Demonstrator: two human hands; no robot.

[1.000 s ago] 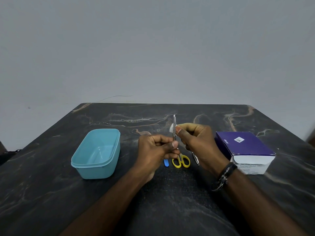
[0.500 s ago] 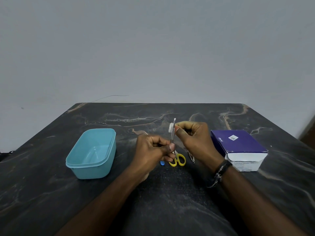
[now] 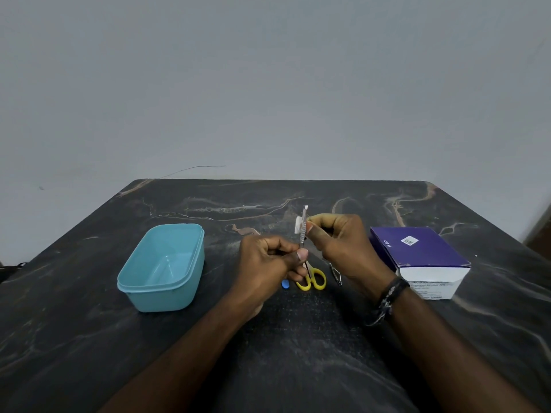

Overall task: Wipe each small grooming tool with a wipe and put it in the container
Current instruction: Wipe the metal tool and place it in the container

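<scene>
Two forearms reach out over the dark marbled table [image 3: 298,368], the right one wearing a dark bracelet [image 3: 387,296] at the wrist. The left hand [image 3: 268,263] has its fingers curled, and its grip pinches the lower end of a thin metal tool [image 3: 302,234] between thumb and fingers, holding it nearly upright. Just right of that grip, the right hand [image 3: 343,245] pinches a small white wipe [image 3: 298,226] against the upper part of the tool, with the wipe showing on the tool's left side and the tool's tip poking out above it. Below and just behind the left grip, on the table, lie yellow-handled scissors [image 3: 313,280], a small blue item [image 3: 285,284] to their left and a metal nail clipper [image 3: 335,274] to their right, partly hidden by the hands. Well to the left of the grip stands a turquoise plastic container [image 3: 134,281], open-topped, with nothing visible inside it. To the right of the right hand sits a purple and white box [image 3: 423,254], closed; its printed text is too small to read. Beyond the table's far edge rises a plain grey wall [image 3: 268,84].
</scene>
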